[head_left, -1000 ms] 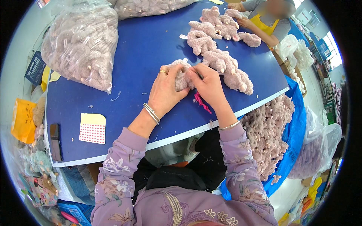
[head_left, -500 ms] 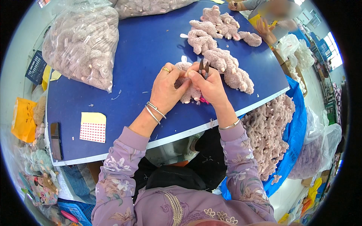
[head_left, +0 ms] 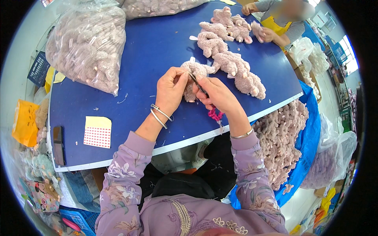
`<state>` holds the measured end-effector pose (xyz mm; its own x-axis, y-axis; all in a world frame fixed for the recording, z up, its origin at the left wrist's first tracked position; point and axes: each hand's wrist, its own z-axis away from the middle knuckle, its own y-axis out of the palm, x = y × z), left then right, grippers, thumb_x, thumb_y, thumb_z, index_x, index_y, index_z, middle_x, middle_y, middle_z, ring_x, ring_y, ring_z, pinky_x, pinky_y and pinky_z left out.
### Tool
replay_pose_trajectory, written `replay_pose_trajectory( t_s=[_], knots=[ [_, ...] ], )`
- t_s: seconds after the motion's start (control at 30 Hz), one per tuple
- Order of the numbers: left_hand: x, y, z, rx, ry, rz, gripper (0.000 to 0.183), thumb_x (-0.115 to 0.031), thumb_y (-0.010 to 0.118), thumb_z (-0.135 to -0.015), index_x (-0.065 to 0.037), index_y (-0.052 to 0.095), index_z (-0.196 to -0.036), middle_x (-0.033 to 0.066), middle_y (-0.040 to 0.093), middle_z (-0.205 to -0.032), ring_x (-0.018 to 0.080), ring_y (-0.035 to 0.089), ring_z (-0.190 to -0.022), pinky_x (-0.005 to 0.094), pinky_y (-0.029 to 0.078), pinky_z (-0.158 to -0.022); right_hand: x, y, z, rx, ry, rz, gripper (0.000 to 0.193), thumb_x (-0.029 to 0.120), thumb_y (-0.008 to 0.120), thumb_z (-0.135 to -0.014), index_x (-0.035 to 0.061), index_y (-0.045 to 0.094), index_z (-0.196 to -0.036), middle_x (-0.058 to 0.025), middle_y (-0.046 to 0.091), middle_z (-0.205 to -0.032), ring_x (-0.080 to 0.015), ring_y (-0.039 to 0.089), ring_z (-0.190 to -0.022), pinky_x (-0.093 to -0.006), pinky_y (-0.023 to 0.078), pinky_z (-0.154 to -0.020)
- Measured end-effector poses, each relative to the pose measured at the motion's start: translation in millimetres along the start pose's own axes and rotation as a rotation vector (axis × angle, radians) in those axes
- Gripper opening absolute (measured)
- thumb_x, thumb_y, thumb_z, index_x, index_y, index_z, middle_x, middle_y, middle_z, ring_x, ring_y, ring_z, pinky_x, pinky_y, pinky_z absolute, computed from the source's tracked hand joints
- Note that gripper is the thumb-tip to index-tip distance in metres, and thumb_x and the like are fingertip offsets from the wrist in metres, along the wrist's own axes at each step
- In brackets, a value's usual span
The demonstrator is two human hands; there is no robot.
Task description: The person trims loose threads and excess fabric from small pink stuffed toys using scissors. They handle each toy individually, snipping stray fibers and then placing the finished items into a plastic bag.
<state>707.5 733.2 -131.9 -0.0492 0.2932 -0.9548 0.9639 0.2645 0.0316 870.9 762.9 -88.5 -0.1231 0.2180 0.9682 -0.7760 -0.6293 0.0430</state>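
A mauve plush toy (head_left: 192,69) with a white tag lies on the blue table in front of me. Its near part shows between my hands. My left hand (head_left: 168,90) is closed in a pinch at the toy's edge, on what looks like a thin pale thread. My right hand (head_left: 221,95) grips dark thread snips (head_left: 196,81), their blades pointing at the left fingertips. From the right hand hangs a pink braided cord (head_left: 215,115). Just beyond it, more mauve plush toys (head_left: 232,65) lie in a row.
A clear bag of plush toys (head_left: 88,51) stands at the left of the blue table (head_left: 138,106). Nearer lie a sticker sheet (head_left: 97,133) and a dark phone-like object (head_left: 58,145). At the right is a blue sack (head_left: 309,129) full of toys. A co-worker's hand (head_left: 269,35) holds a toy.
The snips have turned down to the left, toward my left fingertips. My right hand has lowered slightly and the pink cord now hangs free. The co-worker has picked up a plush toy.
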Motion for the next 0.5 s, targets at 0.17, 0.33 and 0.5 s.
replay_pose_trajectory(
  t_s=[0.17, 0.33, 0.5],
  knots=[
    [9.0, -1.9, -3.0, 0.011, -0.038, 0.131, 0.011, -0.013, 0.061, -0.094, -0.002, 0.062, -0.092, 0.0010, 0.065, -0.081, 0.0057, 0.058, -0.071, 0.0219, 0.048, -0.064, 0.0, -6.8, -4.8, -0.023, 0.117, -0.043, 0.044, 0.043, 0.043, -0.100, 0.0039, 0.053, -0.082, 0.0029, 0.044, -0.061, -0.0060, 0.038, -0.046, -0.0245, 0.035, -0.039],
    [7.0, -2.7, -2.4, 0.035, -0.056, 0.158, 0.012, -0.015, 0.060, -0.095, -0.003, 0.063, -0.093, 0.0019, 0.066, -0.088, 0.0063, 0.058, -0.078, 0.0216, 0.047, -0.071, 2.7, -9.6, -5.1, -0.018, 0.166, -0.017, 0.043, 0.043, 0.044, -0.100, 0.0048, 0.052, -0.082, 0.0032, 0.044, -0.061, -0.0060, 0.037, -0.046, -0.0249, 0.035, -0.039],
    [10.0, -4.9, -3.3, 0.064, -0.042, 0.180, 0.012, -0.015, 0.060, -0.096, -0.004, 0.063, -0.094, 0.0023, 0.066, -0.091, 0.0071, 0.059, -0.082, 0.0215, 0.047, -0.075, 3.9, -9.5, -7.2, -0.033, 0.187, 0.039, 0.042, 0.042, 0.044, -0.099, 0.0053, 0.052, -0.081, 0.0040, 0.043, -0.060, -0.0061, 0.037, -0.046, -0.0246, 0.034, -0.039]
  ],
)
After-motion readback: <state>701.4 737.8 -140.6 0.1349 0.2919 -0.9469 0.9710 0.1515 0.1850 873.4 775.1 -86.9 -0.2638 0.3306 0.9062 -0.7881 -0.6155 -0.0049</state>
